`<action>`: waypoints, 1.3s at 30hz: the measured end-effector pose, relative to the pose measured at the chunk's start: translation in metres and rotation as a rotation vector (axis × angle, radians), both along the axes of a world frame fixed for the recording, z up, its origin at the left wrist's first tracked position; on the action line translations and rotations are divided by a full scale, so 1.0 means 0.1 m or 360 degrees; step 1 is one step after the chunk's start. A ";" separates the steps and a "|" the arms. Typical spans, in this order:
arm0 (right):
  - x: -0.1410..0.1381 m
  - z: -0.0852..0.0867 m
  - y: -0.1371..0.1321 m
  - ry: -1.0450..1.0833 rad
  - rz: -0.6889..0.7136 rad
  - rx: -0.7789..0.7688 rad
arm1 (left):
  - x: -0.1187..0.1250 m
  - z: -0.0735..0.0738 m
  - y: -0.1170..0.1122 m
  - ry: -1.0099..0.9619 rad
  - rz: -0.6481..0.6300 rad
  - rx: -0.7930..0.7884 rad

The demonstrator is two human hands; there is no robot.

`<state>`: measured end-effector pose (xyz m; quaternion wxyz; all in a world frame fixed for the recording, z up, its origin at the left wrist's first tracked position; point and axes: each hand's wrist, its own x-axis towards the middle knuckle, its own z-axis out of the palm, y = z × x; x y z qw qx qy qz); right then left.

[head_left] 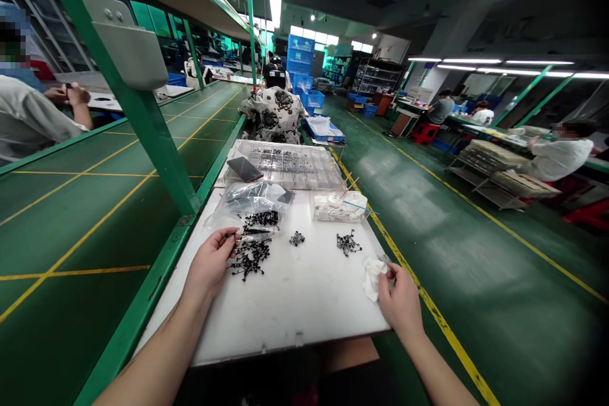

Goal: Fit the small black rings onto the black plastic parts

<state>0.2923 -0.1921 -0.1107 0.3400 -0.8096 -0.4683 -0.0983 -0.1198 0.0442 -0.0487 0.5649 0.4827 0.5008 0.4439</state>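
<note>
My left hand (pixel 214 260) is closed in a pinch on slim dark tweezers (pixel 253 233), which point right across a heap of small black stemmed parts (pixel 252 257). Behind that heap lies a clear plastic bag (pixel 254 196), with more black parts at its mouth. On the right edge of the white work board (pixel 304 304), my right hand (pixel 402 298) has its fingers closed at a crumpled white cloth (pixel 373 278). Between the hands sit a small cluster of grey-black pieces (pixel 297 238) and a loose pile of black stemmed parts (pixel 349 243).
A clear box (pixel 328 208) holds white material and thin sticks. Behind it, a phone (pixel 245 169) rests on a compartmented plastic tray (pixel 295 165). A green conveyor (pixel 118 184) with a post (pixel 143 120) runs along the left. A co-worker (pixel 273 108) sits ahead.
</note>
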 end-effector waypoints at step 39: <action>-1.19 0.76 1.62 -0.0046 0.1406 0.0303 | 1.46 0.22 -0.19 -0.1321 -0.0238 -0.0961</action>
